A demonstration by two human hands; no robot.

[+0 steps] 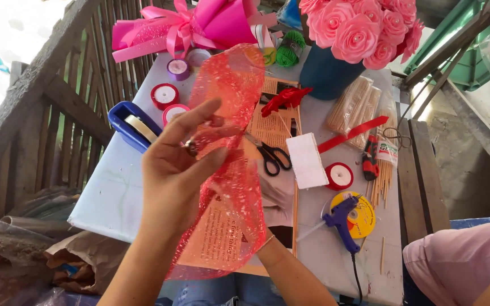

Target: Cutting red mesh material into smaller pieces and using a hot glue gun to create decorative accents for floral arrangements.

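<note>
My left hand (177,170) is raised over the table, fingers on the near face of a sheer red mesh sheet (228,90) with white speckles, pinching its edge. The sheet hangs upright in front of me. My right hand (276,195) is behind the mesh, seen faintly through it, gripping the sheet from the other side. A ring sits on one left finger.
On the pale table (109,192): black scissors (273,158), a blue glue gun (341,218), red ribbon spools (339,175), a blue tape dispenser (131,124), bundles of wooden sticks (353,105), a vase of pink paper roses (364,28), a pink wrapped bouquet (199,25). Another person's pink sleeve (460,260) is at the right.
</note>
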